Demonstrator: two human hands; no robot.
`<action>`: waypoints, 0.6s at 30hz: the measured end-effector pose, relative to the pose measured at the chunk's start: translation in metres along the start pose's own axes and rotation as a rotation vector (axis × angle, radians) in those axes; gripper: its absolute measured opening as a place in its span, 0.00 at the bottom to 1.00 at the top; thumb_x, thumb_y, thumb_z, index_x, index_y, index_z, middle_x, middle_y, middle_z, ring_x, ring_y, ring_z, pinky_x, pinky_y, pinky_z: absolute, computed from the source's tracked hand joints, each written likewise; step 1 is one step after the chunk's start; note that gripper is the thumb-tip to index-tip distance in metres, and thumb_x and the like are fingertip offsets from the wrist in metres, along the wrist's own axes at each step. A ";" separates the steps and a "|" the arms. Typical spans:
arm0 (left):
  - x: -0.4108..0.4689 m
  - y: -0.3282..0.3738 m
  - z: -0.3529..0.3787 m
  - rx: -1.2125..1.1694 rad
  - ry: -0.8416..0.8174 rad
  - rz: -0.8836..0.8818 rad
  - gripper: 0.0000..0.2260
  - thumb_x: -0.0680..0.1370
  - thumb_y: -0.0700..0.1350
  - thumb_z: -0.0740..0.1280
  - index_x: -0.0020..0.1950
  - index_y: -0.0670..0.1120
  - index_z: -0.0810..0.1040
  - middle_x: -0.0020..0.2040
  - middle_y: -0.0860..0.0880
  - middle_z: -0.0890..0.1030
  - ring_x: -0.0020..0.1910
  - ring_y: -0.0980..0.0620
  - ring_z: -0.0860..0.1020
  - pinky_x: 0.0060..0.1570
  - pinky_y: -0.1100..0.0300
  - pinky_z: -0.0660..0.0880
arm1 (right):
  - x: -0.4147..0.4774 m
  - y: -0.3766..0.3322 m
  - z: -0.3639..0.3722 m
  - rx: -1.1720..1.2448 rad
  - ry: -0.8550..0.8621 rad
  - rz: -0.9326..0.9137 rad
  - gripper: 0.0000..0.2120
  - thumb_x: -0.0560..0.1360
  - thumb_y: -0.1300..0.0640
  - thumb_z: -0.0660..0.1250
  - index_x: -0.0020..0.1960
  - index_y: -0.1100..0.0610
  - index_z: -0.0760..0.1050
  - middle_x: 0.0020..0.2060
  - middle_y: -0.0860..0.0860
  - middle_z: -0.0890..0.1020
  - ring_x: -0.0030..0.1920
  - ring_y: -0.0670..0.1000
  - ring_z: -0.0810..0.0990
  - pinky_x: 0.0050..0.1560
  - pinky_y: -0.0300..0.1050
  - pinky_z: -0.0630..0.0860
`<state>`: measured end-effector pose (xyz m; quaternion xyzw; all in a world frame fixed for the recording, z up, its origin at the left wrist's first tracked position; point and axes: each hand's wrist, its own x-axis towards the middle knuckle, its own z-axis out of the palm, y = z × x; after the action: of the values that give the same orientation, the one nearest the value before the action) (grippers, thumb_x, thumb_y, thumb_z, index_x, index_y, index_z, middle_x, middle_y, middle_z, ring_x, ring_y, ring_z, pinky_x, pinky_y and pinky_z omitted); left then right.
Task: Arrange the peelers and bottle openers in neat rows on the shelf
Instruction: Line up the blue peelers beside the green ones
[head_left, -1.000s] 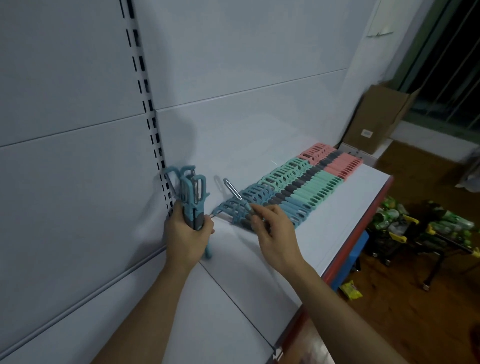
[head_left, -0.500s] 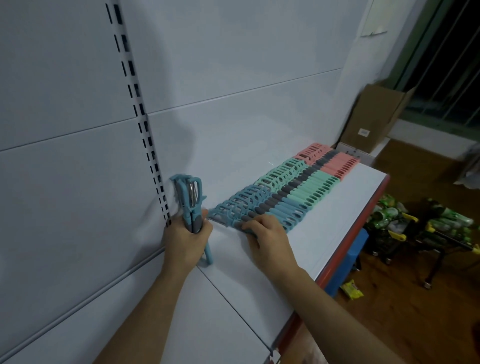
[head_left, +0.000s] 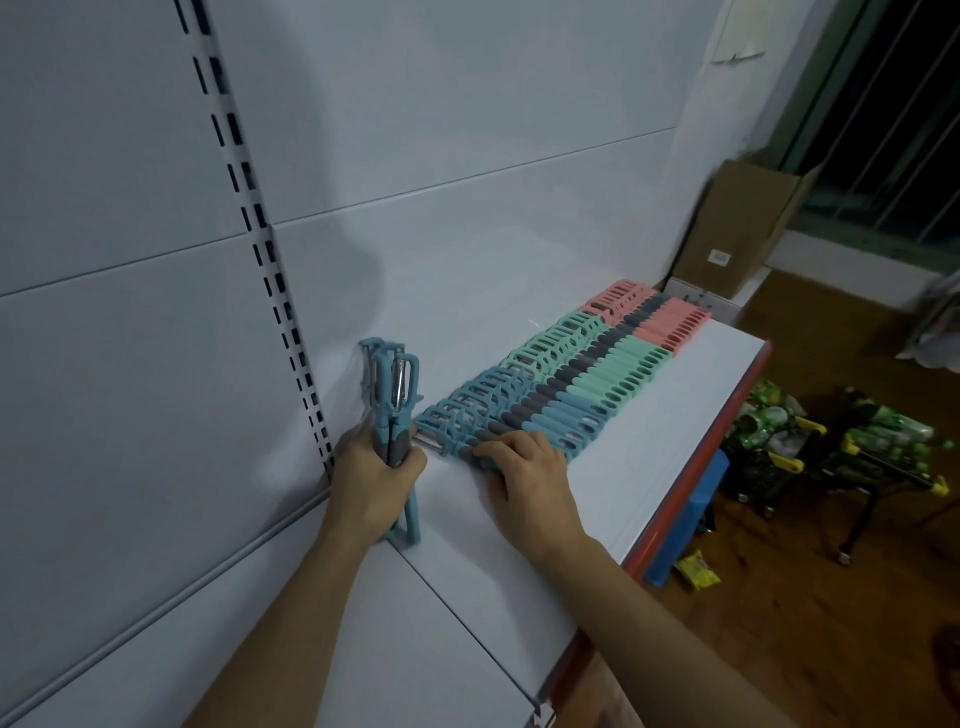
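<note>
Both hands work at the near end of the display in the head view, the only view supplied. Your left hand (head_left: 371, 480) grips a bundle of blue peelers (head_left: 392, 395) upright, with the fingers wrapped round the grey grips, the blade heads pointing up and the handle ends appearing to rest on the shelf (head_left: 649, 441), close to the back panel (head_left: 467, 156) and just right of the slotted upright (head_left: 260, 223). Your right hand (head_left: 524, 470) lies palm down with its fingers extended across the grey grips of the nearest laid pieces; it presses on them and holds nothing. Note the row (head_left: 566, 384): it runs diagonally away from you, the pieces packed side by side and touching, with a blue group (head_left: 519, 410) nearest, a green group (head_left: 597, 358) in the middle and a pink group (head_left: 649, 317) at the far end, near the cardboard box (head_left: 737, 223) standing beyond the shelf. Judge the task as well advanced, since all three colour groups lie aligned, heads toward the back panel and handles toward the front edge. Treat the bundle in your left hand as the visible work left; its exact count cannot be read. You cannot tell from this view which pieces are bottle openers, so confirm that separately. White shelf surface continues toward you past the row's near end, which suggests room for the held pieces.
</note>
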<state>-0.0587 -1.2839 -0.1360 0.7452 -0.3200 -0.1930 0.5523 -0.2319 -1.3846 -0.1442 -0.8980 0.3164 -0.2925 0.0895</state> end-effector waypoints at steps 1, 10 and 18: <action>0.000 -0.001 0.001 -0.003 0.013 0.004 0.05 0.75 0.39 0.71 0.49 0.38 0.80 0.40 0.45 0.81 0.38 0.48 0.79 0.42 0.54 0.78 | 0.000 0.000 0.000 -0.001 0.002 -0.001 0.09 0.78 0.56 0.69 0.58 0.49 0.81 0.54 0.46 0.81 0.55 0.51 0.75 0.51 0.50 0.72; -0.008 0.009 -0.001 -0.261 -0.083 0.050 0.05 0.77 0.37 0.74 0.48 0.47 0.84 0.40 0.49 0.85 0.35 0.54 0.83 0.39 0.63 0.80 | 0.001 -0.003 -0.004 0.031 0.040 -0.022 0.09 0.78 0.53 0.70 0.58 0.49 0.82 0.54 0.46 0.81 0.56 0.52 0.75 0.52 0.50 0.72; -0.018 0.016 -0.006 -0.394 -0.507 0.123 0.15 0.75 0.41 0.77 0.61 0.50 0.84 0.55 0.45 0.86 0.46 0.42 0.86 0.44 0.52 0.84 | 0.017 -0.045 -0.026 0.974 -0.105 0.276 0.04 0.79 0.56 0.71 0.48 0.50 0.84 0.45 0.49 0.79 0.43 0.49 0.80 0.41 0.50 0.80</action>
<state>-0.0713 -1.2702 -0.1202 0.5315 -0.4481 -0.3969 0.5993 -0.2129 -1.3596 -0.0994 -0.7154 0.2541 -0.3459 0.5514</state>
